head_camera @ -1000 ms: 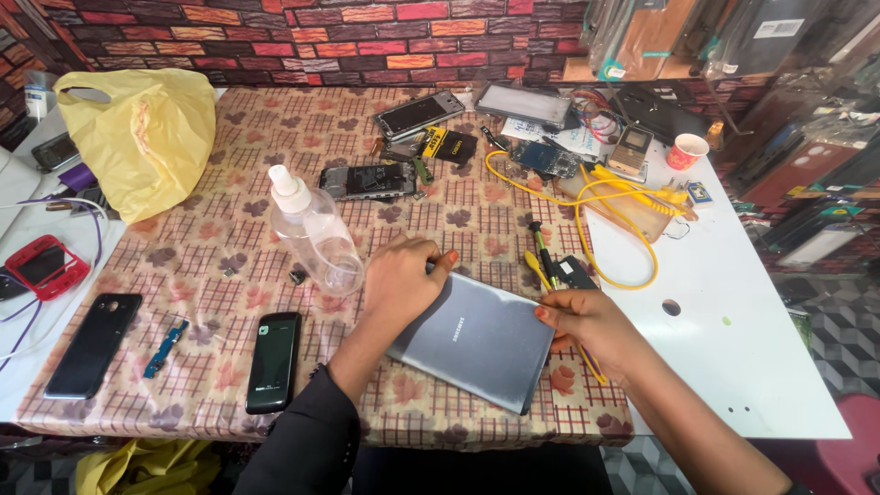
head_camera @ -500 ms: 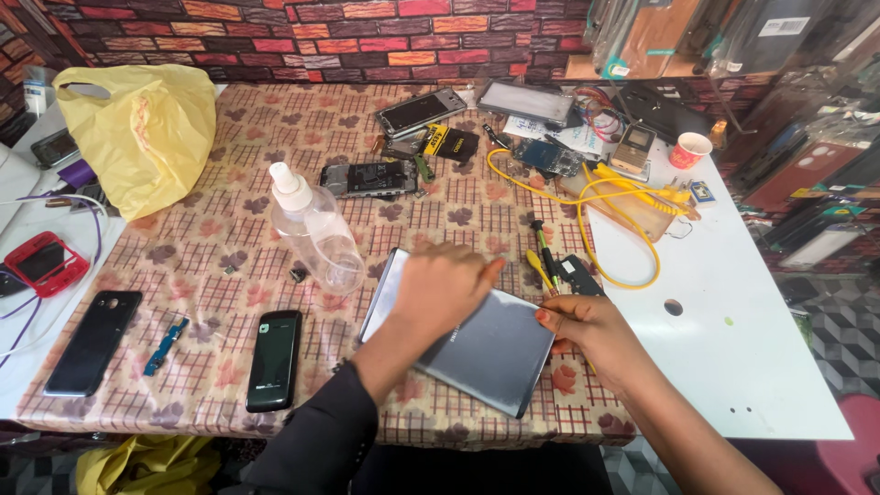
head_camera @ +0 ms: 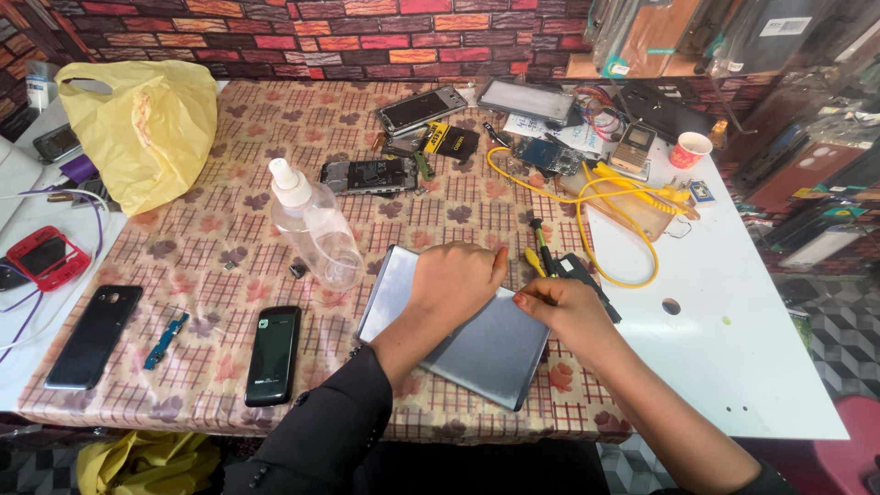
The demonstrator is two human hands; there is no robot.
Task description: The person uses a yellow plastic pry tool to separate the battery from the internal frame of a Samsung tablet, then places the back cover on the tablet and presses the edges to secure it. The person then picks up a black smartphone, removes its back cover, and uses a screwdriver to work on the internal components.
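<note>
A grey tablet lies back up on the patterned tablecloth near the front edge. My left hand rests flat on its upper middle, fingers together, pressing it down. At the tablet's right edge my right hand has its fingertips on the rim. A yellow-handled screwdriver lies just beyond my right hand. Whether either hand holds a small tool is hidden.
A clear spray bottle stands left of the tablet. Black phones lie at the front left, a yellow bag at the back left. Opened phones, yellow cable and a small cup sit behind.
My left hand has slid from the tablet's left corner to its upper right part. The tablet has turned slightly. My right hand moved up along the right edge.
</note>
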